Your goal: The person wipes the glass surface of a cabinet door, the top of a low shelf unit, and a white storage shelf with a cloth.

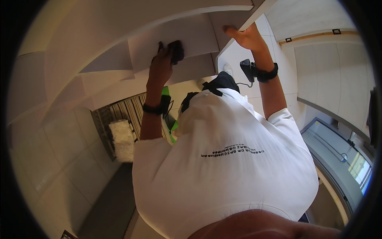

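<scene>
My left hand (162, 61) holds a bunched dark cloth (176, 52) against a pale board (191, 35) of a shelving unit. Some of its fingers are hidden by the cloth, which looks slightly blurred. My right hand (249, 37) grips the front edge of the unit's upright side panel (226, 44). Its thumb lies on the inner face, while the other fingers are out of sight behind the panel. Each wrist wears a black strap; a small dark device (247, 70) with a cable sits on the right one.
Below my left arm are a striped textile (128, 106), a fluffy white item (121, 140) and a bright green object (173, 128). Pale panelled fronts (331, 65) stand at right, above a grey-framed glazed panel (334, 146). Light tiles (258, 86) cover the floor around my feet.
</scene>
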Action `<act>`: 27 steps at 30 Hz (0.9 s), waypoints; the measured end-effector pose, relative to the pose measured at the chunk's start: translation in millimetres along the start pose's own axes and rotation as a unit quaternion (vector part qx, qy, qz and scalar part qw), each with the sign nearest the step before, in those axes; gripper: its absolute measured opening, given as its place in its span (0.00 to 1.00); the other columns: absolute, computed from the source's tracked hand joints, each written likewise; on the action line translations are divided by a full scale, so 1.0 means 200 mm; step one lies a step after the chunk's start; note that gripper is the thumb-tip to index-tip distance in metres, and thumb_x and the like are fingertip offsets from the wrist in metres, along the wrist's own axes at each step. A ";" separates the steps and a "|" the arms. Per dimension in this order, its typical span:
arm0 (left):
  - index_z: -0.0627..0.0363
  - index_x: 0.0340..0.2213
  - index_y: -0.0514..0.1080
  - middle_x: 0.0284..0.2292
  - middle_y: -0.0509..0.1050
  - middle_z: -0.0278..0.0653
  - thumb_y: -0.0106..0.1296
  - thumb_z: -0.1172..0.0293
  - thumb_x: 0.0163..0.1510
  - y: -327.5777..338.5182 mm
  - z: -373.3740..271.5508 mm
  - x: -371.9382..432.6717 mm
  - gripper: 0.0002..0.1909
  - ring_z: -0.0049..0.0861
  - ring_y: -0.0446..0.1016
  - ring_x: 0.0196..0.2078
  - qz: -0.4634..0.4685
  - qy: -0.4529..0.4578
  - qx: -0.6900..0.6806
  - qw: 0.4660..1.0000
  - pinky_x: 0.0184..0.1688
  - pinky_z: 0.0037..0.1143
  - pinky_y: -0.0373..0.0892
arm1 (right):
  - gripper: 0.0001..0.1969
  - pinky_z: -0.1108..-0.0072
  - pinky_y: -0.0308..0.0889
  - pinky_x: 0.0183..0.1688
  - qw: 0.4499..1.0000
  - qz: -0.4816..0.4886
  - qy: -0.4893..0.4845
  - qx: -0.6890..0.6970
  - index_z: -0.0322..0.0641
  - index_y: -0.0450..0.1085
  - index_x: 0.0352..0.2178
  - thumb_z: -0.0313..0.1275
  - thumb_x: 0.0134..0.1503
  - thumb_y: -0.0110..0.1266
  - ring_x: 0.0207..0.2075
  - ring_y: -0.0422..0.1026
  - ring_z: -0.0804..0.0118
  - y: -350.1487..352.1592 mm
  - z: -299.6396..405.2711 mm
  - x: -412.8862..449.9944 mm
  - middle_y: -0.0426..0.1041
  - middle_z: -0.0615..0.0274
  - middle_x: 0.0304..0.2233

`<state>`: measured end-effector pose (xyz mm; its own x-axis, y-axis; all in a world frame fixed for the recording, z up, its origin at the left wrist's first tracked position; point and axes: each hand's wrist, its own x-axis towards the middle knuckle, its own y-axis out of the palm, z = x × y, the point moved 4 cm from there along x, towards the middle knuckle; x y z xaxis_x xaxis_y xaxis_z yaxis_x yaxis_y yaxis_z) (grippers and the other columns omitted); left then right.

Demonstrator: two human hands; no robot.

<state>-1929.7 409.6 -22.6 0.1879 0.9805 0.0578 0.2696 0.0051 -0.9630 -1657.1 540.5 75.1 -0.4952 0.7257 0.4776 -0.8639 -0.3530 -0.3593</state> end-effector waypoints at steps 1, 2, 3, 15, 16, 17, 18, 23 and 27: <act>0.63 0.51 0.64 0.49 0.67 0.54 0.51 0.73 0.51 0.02 -0.03 0.04 0.25 0.48 0.67 0.50 -0.002 -0.003 0.000 1.000 0.50 0.39 0.67 | 0.10 0.78 0.65 0.34 1.000 0.002 0.000 0.024 0.35 0.70 0.33 0.25 0.47 0.59 0.31 0.69 0.71 -0.01 -0.03 -0.01 0.71 0.66 0.28; 0.62 0.52 0.63 0.51 0.66 0.53 0.51 0.73 0.51 0.06 -0.05 0.08 0.25 0.47 0.67 0.51 0.027 -0.027 0.001 0.999 0.51 0.38 0.68 | 0.10 0.78 0.65 0.34 1.000 0.004 -0.002 0.025 0.35 0.70 0.33 0.25 0.47 0.59 0.31 0.69 0.71 -0.01 -0.05 -0.05 0.71 0.66 0.28; 0.61 0.53 0.62 0.52 0.64 0.51 0.50 0.73 0.52 0.10 -0.07 0.17 0.26 0.47 0.66 0.52 0.051 -0.048 0.005 0.998 0.51 0.37 0.68 | 0.12 0.78 0.65 0.35 1.000 -0.002 0.019 0.019 0.35 0.69 0.34 0.23 0.46 0.58 0.32 0.69 0.71 -0.04 -0.10 -0.06 0.71 0.66 0.29; 0.51 0.52 0.66 0.50 0.68 0.45 0.45 0.56 0.56 0.23 -0.16 0.87 0.23 0.43 0.68 0.50 -0.157 -0.077 -0.001 0.985 0.45 0.39 0.70 | 0.18 0.75 0.66 0.43 0.995 -0.060 0.014 0.082 0.31 0.66 0.43 0.23 0.49 0.54 0.39 0.69 0.68 -0.02 -0.08 -0.02 0.71 0.60 0.38; 0.48 0.50 0.67 0.49 0.69 0.46 0.45 0.54 0.55 0.26 -0.09 0.85 0.23 0.44 0.69 0.49 -0.199 -0.056 0.026 0.978 0.45 0.38 0.70 | 0.16 0.76 0.66 0.43 0.996 -0.055 0.026 0.069 0.32 0.66 0.43 0.25 0.52 0.54 0.39 0.69 0.68 0.01 -0.06 -0.01 0.71 0.60 0.39; 0.45 0.49 0.69 0.47 0.70 0.46 0.45 0.51 0.55 0.28 -0.02 0.81 0.23 0.45 0.69 0.48 -0.242 -0.040 0.060 0.968 0.45 0.38 0.70 | 0.16 0.74 0.66 0.44 0.999 -0.034 0.029 0.025 0.32 0.65 0.43 0.24 0.52 0.54 0.39 0.69 0.66 0.05 -0.04 -0.01 0.71 0.58 0.38; 0.47 0.48 0.70 0.46 0.70 0.46 0.47 0.53 0.55 0.29 -0.07 0.77 0.22 0.45 0.70 0.47 -0.232 -0.044 0.022 0.971 0.45 0.38 0.69 | 0.15 0.72 0.66 0.44 0.999 -0.034 0.017 -0.012 0.32 0.66 0.43 0.24 0.52 0.53 0.38 0.70 0.62 0.04 0.01 -0.03 0.71 0.57 0.37; 0.50 0.46 0.71 0.45 0.71 0.46 0.50 0.61 0.53 0.18 -0.14 0.30 0.19 0.44 0.70 0.46 -0.222 -0.038 0.000 0.974 0.46 0.37 0.69 | 0.14 0.68 0.66 0.44 0.992 -0.059 -0.031 -0.111 0.33 0.67 0.42 0.28 0.54 0.51 0.36 0.71 0.50 0.08 -0.02 -0.39 0.73 0.50 0.35; 0.54 0.46 0.70 0.43 0.70 0.51 0.52 0.67 0.53 0.12 -0.15 0.01 0.18 0.45 0.70 0.45 -0.216 -0.129 0.057 0.966 0.45 0.38 0.69 | 0.20 0.68 0.67 0.42 0.708 0.614 0.296 -0.181 0.36 0.66 0.48 0.36 0.58 0.48 0.40 0.72 0.47 0.16 -0.49 -0.94 0.75 0.47 0.37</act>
<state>-1894.9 405.9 -38.7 -0.1658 0.8979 0.4079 0.1622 0.4328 -0.8868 -1581.8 450.3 -105.1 -0.6347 0.1604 -0.7560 0.3199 -0.8359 -0.4460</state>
